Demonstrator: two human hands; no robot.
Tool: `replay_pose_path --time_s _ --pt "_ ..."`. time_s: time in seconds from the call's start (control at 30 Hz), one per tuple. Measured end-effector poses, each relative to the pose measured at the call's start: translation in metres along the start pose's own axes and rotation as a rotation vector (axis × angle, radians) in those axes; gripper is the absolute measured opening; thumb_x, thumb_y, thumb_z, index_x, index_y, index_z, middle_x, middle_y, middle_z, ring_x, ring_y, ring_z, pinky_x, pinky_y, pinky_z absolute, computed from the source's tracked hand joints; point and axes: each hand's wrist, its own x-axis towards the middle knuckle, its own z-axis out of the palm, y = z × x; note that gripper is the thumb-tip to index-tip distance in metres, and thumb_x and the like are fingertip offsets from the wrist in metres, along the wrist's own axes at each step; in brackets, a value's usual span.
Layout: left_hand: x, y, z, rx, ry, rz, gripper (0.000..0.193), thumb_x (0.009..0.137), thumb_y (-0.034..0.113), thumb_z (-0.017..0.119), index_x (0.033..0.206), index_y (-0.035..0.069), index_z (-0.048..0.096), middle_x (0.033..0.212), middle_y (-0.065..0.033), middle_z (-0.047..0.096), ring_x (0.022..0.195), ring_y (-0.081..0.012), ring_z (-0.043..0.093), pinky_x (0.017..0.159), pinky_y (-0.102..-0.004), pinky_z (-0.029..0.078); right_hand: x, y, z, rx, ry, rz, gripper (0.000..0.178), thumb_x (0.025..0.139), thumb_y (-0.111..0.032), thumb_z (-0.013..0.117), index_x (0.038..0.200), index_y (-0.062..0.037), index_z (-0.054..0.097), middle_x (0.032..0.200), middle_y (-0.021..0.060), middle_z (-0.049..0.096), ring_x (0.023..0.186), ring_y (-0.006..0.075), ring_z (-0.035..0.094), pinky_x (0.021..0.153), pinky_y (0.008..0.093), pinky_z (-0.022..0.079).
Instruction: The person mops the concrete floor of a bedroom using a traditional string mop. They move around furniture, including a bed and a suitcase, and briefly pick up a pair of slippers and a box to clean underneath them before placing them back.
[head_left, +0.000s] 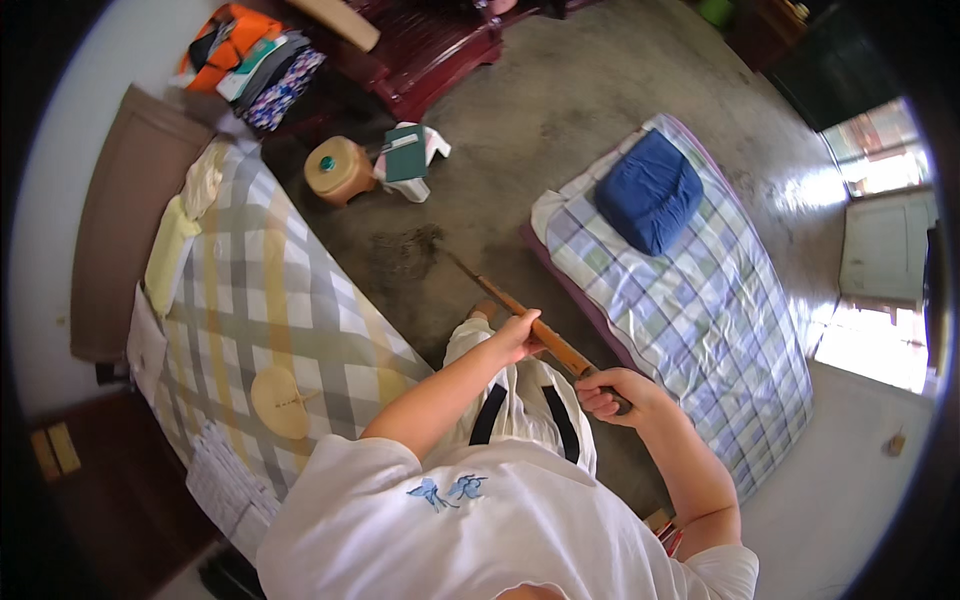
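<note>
With both hands I hold a long-handled broom [563, 350] slantwise in front of my legs. My left hand [520, 338] is wrapped round the middle of its orange-brown handle. Closer to my body, my right hand [615, 395] grips the dark top end. The shaft runs away to the far left and thins and darkens. At its far end a dark, shaggy head [405, 250] lies on the grey floor, smeared so that its bristles are hard to make out.
To the left stands a bed with a checked sheet [330, 290] and a round fan [280, 402] on it. At right, a checked mattress [690, 320] carries a blue cushion [650, 192]. Beyond the broom head are a tan stool [339, 170] and a small white stool [408, 188] bearing a green book [405, 152].
</note>
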Motion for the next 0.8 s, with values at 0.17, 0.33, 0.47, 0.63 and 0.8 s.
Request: replay_pose_path --time_s 0.17,0.33,0.47,0.63,0.8 --pt "0.019 0.013 0.039 0.089 -0.075 -0.045 0.025 0.088 0.028 0.053 0.093 0.003 0.049 0.079 -0.0097 0.057 0.074 -0.0295 0.063 0.072 -0.0416 0.056 -0.021 0.021 0.014 0.054 0.122 -0.241 0.015 0.081 0.001 0.055 0.068 -0.0012 0.046 0.061 0.0023 0.043 0.046 0.0082 0.040 0.038 0.0201 0.030" --pt "0.070 0.086 0.023 0.385 -0.086 0.019 0.039 0.083 0.033 0.058 0.104 0.001 0.048 0.081 -0.0130 0.057 0.070 -0.0303 0.062 0.067 -0.0429 0.054 0.069 0.006 0.042 0.081 0.140 -0.490 0.017 0.079 0.000 0.056 0.067 -0.0045 0.045 0.058 0.0016 0.042 0.045 0.0093 0.040 0.039 0.0239 0.031" --pt "0.129 0.166 -0.001 0.583 0.054 0.132 0.049 0.085 0.039 0.057 0.109 -0.002 0.047 0.087 -0.0150 0.058 0.064 -0.0271 0.062 0.061 -0.0399 0.053 0.175 -0.042 0.056 0.257 0.120 -0.547 0.017 0.081 -0.003 0.056 0.070 -0.0057 0.044 0.060 0.0005 0.041 0.045 0.0093 0.039 0.039 0.0240 0.031" --pt "0.157 0.231 -0.017 0.874 0.184 0.237 0.032 0.085 0.026 0.060 0.100 0.001 0.046 0.077 -0.0102 0.061 0.060 -0.0209 0.063 0.051 -0.0363 0.051 0.243 -0.071 0.071 0.672 -0.256 -0.531 0.020 0.085 -0.005 0.052 0.073 -0.0105 0.037 0.059 -0.0039 0.034 0.045 0.0048 0.031 0.036 0.0184 0.026" --pt "0.124 0.223 0.022 1.096 0.153 0.090 0.024 0.073 0.009 0.060 0.090 -0.001 0.046 0.070 -0.0101 0.058 0.060 -0.0213 0.063 0.055 -0.0354 0.055 0.188 -0.024 0.071 0.999 -0.522 -0.522 0.010 0.083 -0.005 0.052 0.085 -0.0036 0.042 0.068 0.0012 0.043 0.050 0.0061 0.038 0.039 0.0185 0.032"
